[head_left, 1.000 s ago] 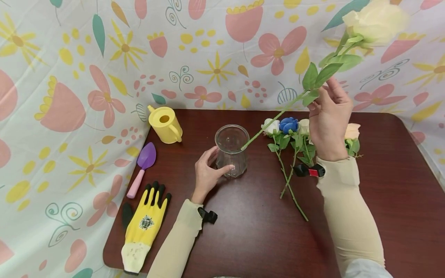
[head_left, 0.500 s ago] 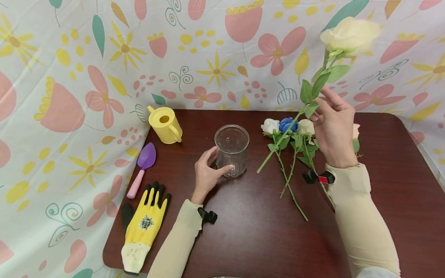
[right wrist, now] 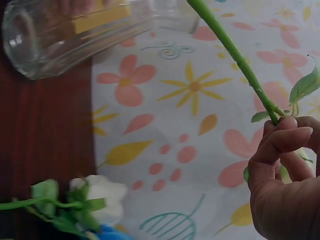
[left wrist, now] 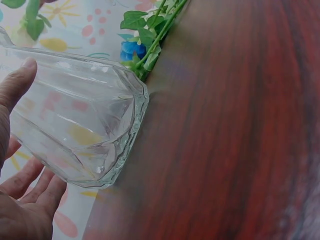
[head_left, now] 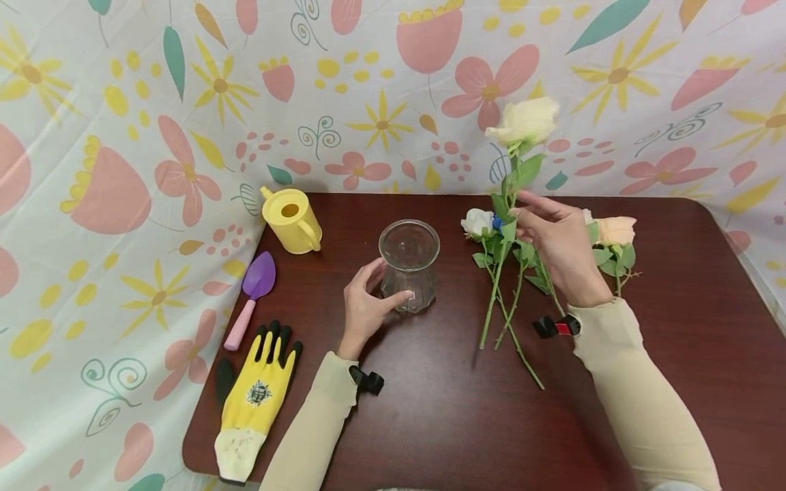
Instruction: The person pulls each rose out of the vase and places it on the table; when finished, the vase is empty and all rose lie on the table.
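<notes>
A clear glass vase point(head_left: 410, 273) stands upright on the dark wooden table. My left hand point(head_left: 366, 305) holds it from the left, thumb in front and fingers round the far side; the thumb lies against the glass point(left wrist: 85, 115) in the left wrist view. Pinched by the stem in my right hand point(head_left: 561, 242) is a cream rose point(head_left: 528, 123), its bloom up and its cut end pointing down toward the table. In the right wrist view thumb and fingertips meet on the green stem point(right wrist: 235, 55). Several roses lie behind and below that hand, among them a white rose point(head_left: 477, 224) and a peach rose point(head_left: 616, 230).
On the table's left stand a yellow watering can point(head_left: 291, 221), a purple trowel point(head_left: 258, 276) with a pink handle, and a yellow-black work glove point(head_left: 258, 389). A flower-printed cloth point(head_left: 368, 82) hangs behind the table point(head_left: 442, 416). A blue rose point(left wrist: 132, 50) is partly hidden.
My right hand has brought the cream rose down and leftward, turning its stem from a slant toward the vase to nearly upright. The left hand and vase stay put.
</notes>
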Tool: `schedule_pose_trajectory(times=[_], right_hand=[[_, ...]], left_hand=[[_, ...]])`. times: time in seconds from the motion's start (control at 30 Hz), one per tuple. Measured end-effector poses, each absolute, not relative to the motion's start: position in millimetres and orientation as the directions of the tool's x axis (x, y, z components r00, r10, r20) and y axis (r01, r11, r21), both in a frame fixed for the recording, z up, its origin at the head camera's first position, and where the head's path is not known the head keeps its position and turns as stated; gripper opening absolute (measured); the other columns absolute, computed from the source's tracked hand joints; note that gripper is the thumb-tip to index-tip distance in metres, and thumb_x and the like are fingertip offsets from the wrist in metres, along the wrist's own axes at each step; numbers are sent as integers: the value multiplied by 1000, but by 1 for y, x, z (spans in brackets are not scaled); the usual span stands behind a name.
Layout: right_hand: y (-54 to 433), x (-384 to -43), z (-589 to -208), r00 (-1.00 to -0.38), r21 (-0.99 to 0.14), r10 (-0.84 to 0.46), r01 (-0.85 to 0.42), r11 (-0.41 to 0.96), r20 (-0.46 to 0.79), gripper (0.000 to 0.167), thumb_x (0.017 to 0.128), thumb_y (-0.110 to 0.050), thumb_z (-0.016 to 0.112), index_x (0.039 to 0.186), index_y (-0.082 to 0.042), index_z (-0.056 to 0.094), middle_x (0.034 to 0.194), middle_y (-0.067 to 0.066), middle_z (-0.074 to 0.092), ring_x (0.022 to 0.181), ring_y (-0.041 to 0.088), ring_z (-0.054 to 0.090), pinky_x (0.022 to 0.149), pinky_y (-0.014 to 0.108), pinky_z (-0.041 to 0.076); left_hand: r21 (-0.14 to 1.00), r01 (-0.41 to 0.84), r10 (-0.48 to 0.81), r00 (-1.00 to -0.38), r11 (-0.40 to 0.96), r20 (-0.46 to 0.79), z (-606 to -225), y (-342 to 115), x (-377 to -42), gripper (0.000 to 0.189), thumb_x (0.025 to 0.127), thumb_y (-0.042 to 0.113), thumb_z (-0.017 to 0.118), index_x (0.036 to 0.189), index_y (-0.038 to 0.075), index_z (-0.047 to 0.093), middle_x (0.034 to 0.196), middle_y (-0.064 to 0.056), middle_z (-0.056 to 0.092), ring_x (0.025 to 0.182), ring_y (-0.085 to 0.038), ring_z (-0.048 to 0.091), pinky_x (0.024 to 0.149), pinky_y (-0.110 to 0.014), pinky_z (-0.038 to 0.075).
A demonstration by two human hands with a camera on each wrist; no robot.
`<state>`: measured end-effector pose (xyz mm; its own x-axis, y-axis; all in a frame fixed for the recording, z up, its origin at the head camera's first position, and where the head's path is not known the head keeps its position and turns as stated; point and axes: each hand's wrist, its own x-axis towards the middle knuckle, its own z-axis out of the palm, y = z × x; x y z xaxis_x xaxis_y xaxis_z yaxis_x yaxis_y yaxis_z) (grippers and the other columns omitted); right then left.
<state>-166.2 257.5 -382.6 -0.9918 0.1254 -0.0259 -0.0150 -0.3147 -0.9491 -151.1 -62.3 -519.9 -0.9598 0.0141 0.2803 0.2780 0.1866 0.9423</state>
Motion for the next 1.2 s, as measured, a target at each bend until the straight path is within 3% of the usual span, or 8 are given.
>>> schedule_pose_trajectory(times=[0.3, 0.6, 0.8, 1.2], right_hand=[[257, -171, -418, -987, -975, 37, 147, -164, -155, 42, 100, -9, 80, 141, -8, 74, 96, -7, 82, 68, 4, 66, 60, 15, 57], [254, -177, -441, -965, -960, 6, 262, 102, -262, 53, 101, -16, 78, 151, -2, 64, 73, -15, 75, 68, 0, 65, 65, 13, 58], [253, -179, -452, -955, -932, -50, 272, 240, -291, 51, 103, -20, 76, 150, -3, 65, 76, -19, 75, 71, -1, 66, 68, 16, 60], [253, -185, -468, -936, -871, -121, 254, 419, -331, 44, 103, -20, 76, 143, -4, 71, 69, -13, 72, 70, 6, 69, 68, 20, 59]], left_hand=[[941, 278, 15, -960, 192, 280, -521, -63, -151, 79, 73, 11, 103, 144, 7, 69, 138, -16, 73, 133, -33, 71, 118, -42, 60], [941, 280, 13, -959, 191, 282, -519, -63, -150, 79, 73, 9, 103, 144, 6, 69, 139, -18, 73, 134, -35, 71, 118, -45, 60], [940, 289, 9, -956, 182, 292, -519, -63, -151, 79, 72, 8, 103, 143, 4, 69, 137, -20, 74, 132, -37, 71, 117, -47, 60], [941, 290, 10, -956, 173, 292, -518, -62, -151, 79, 72, 7, 103, 143, 4, 69, 137, -19, 74, 133, -36, 71, 118, -46, 60]])
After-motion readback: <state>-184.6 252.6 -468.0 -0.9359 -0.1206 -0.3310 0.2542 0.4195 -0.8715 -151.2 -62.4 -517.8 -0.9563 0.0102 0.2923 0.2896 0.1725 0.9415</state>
